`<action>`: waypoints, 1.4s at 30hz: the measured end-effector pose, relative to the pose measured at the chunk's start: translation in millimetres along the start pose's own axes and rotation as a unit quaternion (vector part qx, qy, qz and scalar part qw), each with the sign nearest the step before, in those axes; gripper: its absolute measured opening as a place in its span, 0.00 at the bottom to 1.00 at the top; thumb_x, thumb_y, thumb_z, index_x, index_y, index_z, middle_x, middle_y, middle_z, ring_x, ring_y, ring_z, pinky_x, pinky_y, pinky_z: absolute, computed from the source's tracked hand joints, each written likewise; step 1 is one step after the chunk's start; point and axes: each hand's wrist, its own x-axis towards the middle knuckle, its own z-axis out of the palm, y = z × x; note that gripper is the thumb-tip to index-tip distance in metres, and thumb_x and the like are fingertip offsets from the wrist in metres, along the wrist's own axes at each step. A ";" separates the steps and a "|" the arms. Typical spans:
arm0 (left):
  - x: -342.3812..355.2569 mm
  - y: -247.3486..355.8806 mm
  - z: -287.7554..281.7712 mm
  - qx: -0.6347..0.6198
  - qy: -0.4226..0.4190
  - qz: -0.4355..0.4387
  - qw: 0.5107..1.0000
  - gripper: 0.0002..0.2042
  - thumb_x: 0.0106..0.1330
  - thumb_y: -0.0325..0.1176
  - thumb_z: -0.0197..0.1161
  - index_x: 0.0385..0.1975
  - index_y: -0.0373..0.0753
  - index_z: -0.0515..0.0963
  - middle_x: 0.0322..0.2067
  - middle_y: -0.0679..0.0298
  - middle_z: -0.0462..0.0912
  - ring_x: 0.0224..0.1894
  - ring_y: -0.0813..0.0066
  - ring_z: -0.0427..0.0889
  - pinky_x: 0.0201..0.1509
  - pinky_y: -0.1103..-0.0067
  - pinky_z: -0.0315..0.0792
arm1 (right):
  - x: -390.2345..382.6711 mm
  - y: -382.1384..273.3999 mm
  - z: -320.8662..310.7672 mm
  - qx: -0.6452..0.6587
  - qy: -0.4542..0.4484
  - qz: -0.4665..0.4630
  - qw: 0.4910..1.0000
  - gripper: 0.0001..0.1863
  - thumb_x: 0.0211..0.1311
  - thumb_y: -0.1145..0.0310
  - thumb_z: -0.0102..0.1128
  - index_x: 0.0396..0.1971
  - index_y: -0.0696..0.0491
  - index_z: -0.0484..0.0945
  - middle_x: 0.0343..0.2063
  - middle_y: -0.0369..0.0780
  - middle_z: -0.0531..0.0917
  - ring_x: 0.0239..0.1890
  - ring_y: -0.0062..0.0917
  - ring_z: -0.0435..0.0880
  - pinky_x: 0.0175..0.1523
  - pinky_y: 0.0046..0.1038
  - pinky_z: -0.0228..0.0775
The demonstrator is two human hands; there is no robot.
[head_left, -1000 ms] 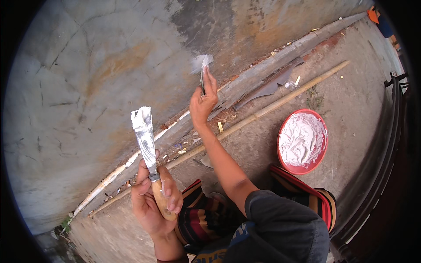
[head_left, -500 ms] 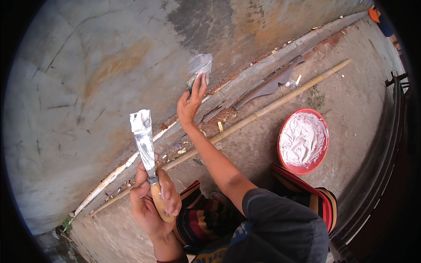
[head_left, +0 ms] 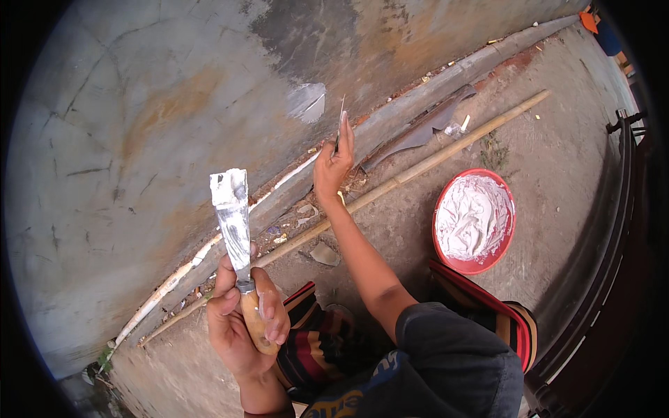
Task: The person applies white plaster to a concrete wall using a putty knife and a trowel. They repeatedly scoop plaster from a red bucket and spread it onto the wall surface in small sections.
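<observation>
My left hand [head_left: 233,338] is wrapped round the wooden handle of a putty knife [head_left: 235,233], held upright with white paste on its blade and a thick lump at the tip. My right hand [head_left: 332,171] grips a thin flat scraper [head_left: 341,118], seen nearly edge-on and apart from the wall. Left of that scraper, a pale patch of paste [head_left: 308,103] shows on the grey, stained wall [head_left: 174,104]. To the right, a red basin [head_left: 475,268] on the ground holds whipped-looking white paste [head_left: 474,216].
A long bamboo pole [head_left: 425,173] lies on the ground along the wall's foot. Behind it are a bent grey sheet [head_left: 418,136], a concrete ledge [head_left: 474,66] and scattered debris. A dark metal rail [head_left: 613,244] runs along the right side.
My right hand has drawn the scraper off the wall, rightward, and turned it edge-on. The pale patch is now uncovered. My left hand keeps the putty knife nearly still.
</observation>
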 end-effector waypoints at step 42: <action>1.8 -0.9 0.6 0.013 0.004 0.005 1.000 0.24 0.69 0.37 0.37 0.62 0.35 0.60 0.20 0.60 0.66 0.11 0.78 0.62 0.11 0.84 0.64 | -19.8 -48.5 6.9 0.041 -0.075 -0.106 0.991 0.31 0.55 0.87 0.47 0.64 0.62 0.64 0.64 0.55 0.65 0.66 0.49 0.64 0.65 0.37 0.64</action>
